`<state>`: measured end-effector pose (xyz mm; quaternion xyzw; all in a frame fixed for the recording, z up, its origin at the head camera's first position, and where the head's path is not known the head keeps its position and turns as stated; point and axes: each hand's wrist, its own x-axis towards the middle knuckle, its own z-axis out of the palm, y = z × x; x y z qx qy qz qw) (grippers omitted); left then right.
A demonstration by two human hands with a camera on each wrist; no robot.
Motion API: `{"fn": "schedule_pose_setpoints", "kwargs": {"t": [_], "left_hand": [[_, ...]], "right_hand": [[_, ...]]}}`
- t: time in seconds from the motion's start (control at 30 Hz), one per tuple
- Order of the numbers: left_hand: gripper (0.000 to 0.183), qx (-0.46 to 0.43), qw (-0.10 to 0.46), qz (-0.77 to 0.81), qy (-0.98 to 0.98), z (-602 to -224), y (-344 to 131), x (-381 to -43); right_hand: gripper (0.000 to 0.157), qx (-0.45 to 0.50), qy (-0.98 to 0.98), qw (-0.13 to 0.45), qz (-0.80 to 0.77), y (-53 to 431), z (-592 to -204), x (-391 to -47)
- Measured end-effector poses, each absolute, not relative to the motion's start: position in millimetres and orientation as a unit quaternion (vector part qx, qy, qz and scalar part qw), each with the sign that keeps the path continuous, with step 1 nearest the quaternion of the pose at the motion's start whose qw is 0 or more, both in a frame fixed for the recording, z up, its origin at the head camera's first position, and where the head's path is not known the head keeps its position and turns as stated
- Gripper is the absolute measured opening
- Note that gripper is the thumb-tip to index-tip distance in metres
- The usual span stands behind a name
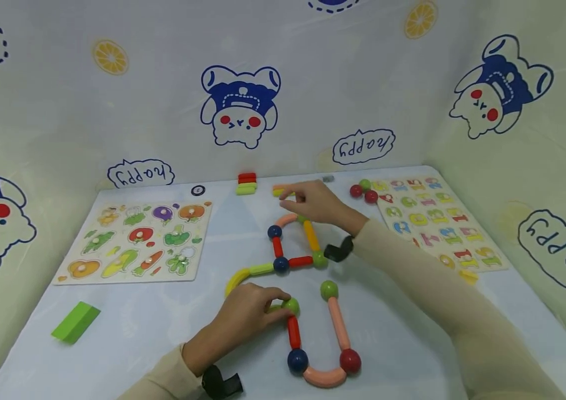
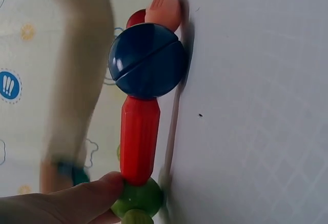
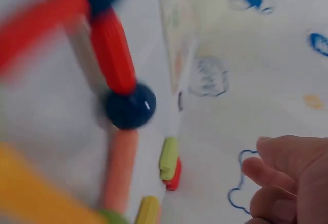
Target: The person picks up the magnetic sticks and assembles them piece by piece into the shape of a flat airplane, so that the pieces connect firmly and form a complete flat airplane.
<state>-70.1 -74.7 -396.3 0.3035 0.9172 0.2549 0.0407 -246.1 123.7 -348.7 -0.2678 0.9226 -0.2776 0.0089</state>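
My left hand [image 1: 243,315] pinches a green ball [image 1: 290,305] between thumb and fingers. A red rod [image 1: 294,332] runs from that ball to a blue ball [image 2: 147,60]. From there a curved pink rod [image 1: 325,379], a dark red ball [image 1: 350,361], a straight pink rod [image 1: 339,324] and another green ball [image 1: 329,290] follow. Farther back, red rods, a yellow rod [image 1: 311,235], blue balls and a curved pink rod [image 1: 287,219] form a loop. Over its far end hovers my right hand [image 1: 320,203], fingers loosely bent and holding nothing.
Spare rods [image 1: 246,183] in red and light green lie at the back edge, more rods [image 1: 283,188] beside them. Three balls [image 1: 364,191] cluster at back right. A vegetable puzzle board [image 1: 198,222] lies left, a picture board [image 1: 482,261] right, a green block [image 1: 76,322] front left.
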Motion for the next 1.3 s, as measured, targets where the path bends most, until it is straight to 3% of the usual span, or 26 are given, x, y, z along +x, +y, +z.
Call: {"fn": "schedule_pose_setpoints", "kwargs": {"t": [0.27, 0.47, 0.83, 1.13, 1.3], "left_hand": [[0.029, 0.297, 0.057, 0.265, 0.916, -394, -75, -68], [0.028, 0.314, 0.047, 0.265, 0.91, -394, -72, -69], [0.027, 0.313, 0.048, 0.272, 0.909, -396, -76, -69], [0.026, 0.311, 0.044, 0.28, 0.907, -396, -75, -69], [0.027, 0.313, 0.043, 0.281, 0.906, -397, -73, -68]], "right_hand": [[0.025, -0.251, 0.954, 0.06, -0.155, 44, -360, -330], [0.023, -0.221, 0.962, 0.068, -0.143, 21, -374, -360], [0.019, -0.213, 0.966, 0.091, -0.113, 5, -377, -352], [0.019, -0.236, 0.967, 0.091, -0.042, 21, -372, -346], [0.019, -0.255, 0.961, 0.071, -0.077, 40, -358, -333]]}}
